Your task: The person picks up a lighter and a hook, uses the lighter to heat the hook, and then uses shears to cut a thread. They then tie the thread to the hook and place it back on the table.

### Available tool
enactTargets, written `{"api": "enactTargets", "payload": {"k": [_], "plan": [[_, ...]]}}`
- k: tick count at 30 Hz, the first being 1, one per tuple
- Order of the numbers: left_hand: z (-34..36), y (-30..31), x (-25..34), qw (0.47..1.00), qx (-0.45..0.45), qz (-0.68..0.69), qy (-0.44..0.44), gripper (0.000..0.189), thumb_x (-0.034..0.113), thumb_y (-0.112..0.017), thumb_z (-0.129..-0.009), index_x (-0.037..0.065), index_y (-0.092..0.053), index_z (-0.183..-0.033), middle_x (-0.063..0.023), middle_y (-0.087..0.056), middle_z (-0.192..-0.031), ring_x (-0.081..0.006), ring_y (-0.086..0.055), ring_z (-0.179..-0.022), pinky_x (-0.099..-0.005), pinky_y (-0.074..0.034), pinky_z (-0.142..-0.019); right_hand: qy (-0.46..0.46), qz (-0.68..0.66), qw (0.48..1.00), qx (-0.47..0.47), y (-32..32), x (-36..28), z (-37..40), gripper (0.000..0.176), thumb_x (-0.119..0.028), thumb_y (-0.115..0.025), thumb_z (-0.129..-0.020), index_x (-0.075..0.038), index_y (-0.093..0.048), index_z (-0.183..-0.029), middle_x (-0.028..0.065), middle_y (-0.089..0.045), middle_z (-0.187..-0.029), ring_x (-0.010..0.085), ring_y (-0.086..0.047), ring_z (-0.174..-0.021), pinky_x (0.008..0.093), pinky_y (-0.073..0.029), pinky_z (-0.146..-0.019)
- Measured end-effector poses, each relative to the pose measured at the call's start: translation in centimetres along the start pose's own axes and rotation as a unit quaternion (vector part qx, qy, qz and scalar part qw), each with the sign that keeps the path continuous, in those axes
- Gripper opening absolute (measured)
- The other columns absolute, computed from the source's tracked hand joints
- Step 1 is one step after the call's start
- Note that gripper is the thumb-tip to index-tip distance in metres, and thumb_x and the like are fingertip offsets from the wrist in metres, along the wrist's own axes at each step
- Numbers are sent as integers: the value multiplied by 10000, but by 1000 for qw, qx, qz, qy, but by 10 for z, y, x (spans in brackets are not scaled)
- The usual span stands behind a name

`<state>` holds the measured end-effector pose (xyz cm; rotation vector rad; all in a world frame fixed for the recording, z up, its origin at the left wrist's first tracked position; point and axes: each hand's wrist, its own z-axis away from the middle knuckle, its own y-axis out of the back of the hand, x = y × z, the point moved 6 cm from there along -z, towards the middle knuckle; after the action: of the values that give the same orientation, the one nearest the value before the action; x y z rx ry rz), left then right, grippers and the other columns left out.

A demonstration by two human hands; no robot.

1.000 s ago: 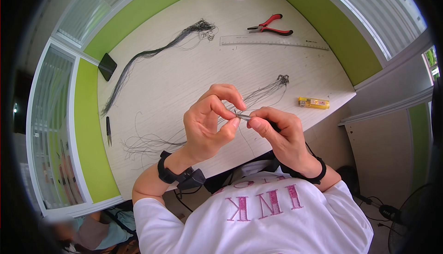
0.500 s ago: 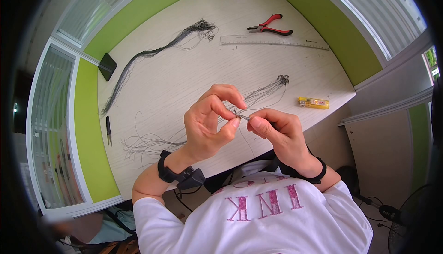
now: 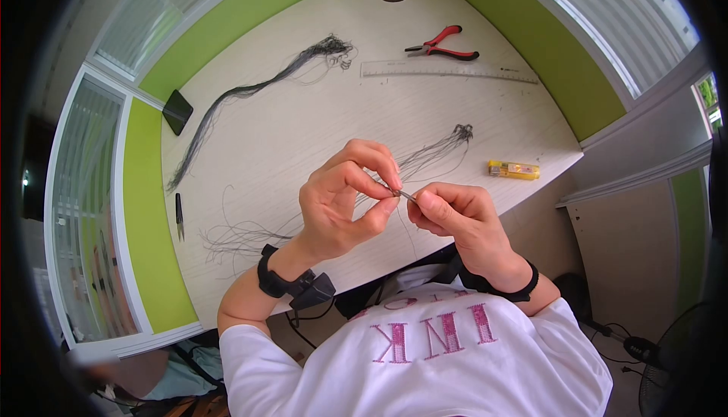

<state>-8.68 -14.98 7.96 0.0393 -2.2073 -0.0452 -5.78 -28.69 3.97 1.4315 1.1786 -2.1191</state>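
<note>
The left hand (image 3: pixel 341 205) and right hand (image 3: pixel 455 220) pinch a thin grey metal pin (image 3: pixel 405 194) above the near edge of the pale wooden desk (image 3: pixel 303 136). Fingers hide most of it. Far off lie red-handled pliers (image 3: pixel 444 44), and a yellow plastic lighter (image 3: pixel 516 169) lies to the right.

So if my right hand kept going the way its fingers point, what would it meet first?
The left hand. The right hand points up and leftward along the thin metal piece both pinch, and the left fingertips sit at its other end, seemingly at the same height.
</note>
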Motion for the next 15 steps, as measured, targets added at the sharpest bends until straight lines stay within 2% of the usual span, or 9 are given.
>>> {"api": "enactTargets", "payload": {"k": [6,15], "plan": [[-1,-1,-1,1000,-7,9,14,189,-135,-600,-653,31,-550,-730,-101,-567,-897,-207,-526,-875,-314,-444,-705,-8,-6,1000,-5,0,0,1,325,-307,-544,-914,6,-629,-892,1,-582,-815,52,-481,-762,203,-405,-696],[-1,-1,-1,999,-12,15,37,181,-133,-596,-660,31,-544,-716,-101,-566,-880,-195,-519,-859,-301,-439,-693,-25,-8,1000,-15,-2,0,0,343,-339,-539,-913,-16,-627,-839,-31,-521,-720,35,-389,-647,191,-305,-567]]}}
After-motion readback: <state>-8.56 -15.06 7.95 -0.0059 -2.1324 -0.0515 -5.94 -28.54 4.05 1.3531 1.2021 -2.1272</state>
